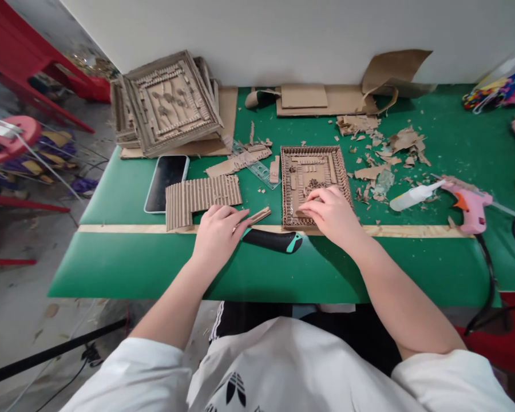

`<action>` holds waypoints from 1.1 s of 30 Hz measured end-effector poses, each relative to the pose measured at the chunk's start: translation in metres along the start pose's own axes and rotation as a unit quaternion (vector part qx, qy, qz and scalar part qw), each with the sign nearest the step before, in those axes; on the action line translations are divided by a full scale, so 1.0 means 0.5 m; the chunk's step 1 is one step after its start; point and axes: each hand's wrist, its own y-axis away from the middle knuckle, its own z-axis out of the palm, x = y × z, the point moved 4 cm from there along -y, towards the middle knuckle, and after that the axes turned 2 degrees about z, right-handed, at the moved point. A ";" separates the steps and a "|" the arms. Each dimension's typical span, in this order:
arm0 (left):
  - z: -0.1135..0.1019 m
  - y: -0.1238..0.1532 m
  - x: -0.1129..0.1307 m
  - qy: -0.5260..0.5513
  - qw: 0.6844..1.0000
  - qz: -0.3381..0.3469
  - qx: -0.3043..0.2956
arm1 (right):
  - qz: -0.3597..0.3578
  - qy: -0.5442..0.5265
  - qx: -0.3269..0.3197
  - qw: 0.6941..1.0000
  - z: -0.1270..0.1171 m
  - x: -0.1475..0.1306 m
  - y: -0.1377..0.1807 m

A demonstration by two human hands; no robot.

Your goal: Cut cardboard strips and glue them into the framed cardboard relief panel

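1. Nearest the person, a black-and-teal knife (274, 240) lies untouched just in front of the cardboard relief panel (313, 183), at its near-left corner.
2. The left hand (218, 232) rests left of the panel, fingers together and laid over the end of a small cardboard strip (261, 215). The thumb is hidden, so I cannot tell whether the strip is pinched or only touched.
3. The right hand (332, 214) sits on the panel's near edge, fingers bent and close, tips pressing onto its surface. It grips nothing that shows.
4. Judged from this, a small piece is being seated on the panel. That calls for steady downward pressure while the strip is brought across from the left.
5. A corrugated sheet (201, 197) lies further left of the panel.
6. A pink glue gun (470, 206) lies well to the panel's right.
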 end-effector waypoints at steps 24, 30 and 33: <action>0.000 -0.096 0.072 0.441 0.881 -0.170 0.019 | 0.204 -0.398 0.030 0.894 -0.018 -0.055 -0.034; 0.016 -0.095 0.101 0.506 0.848 -0.155 0.021 | 0.267 -0.492 0.033 0.828 0.008 -0.036 -0.037; 0.028 -0.095 0.101 0.549 0.820 -0.162 -0.001 | 0.279 -0.525 0.009 0.804 0.011 -0.029 -0.034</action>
